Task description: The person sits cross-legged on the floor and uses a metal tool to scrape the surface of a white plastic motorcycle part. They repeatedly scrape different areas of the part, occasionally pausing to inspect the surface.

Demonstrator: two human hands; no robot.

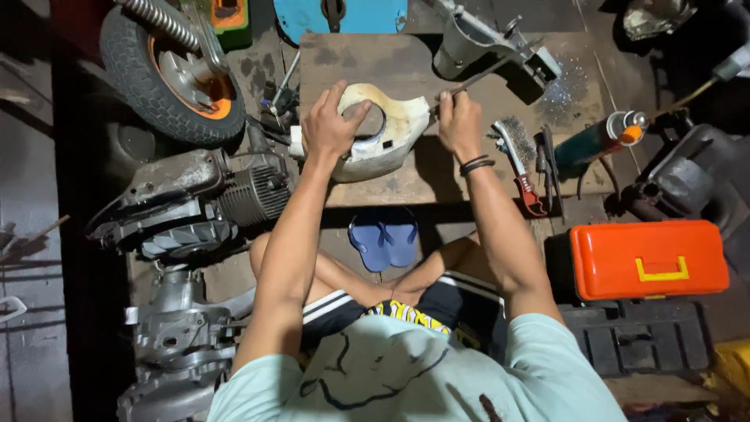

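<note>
Cream cover (391, 137): we see it on the wooden board (351, 59), at 12 o'clock from our lap, its round hole facing up.
Left hand (332, 125): our fingers are curled over the cover's left rim, thumb at the hole, pinning it down.
Right hand (459, 121): closed around a thin metal file (484, 76), touching the cover's right edge.
File axis: runs from the fist toward 2 o'clock.
Nearer hand: both touch the cover.
Orange toolbox (648, 258): at 4 o'clock, lid shut, contents hidden.
Wire brush (517, 152): just right of our right wrist.
</note>
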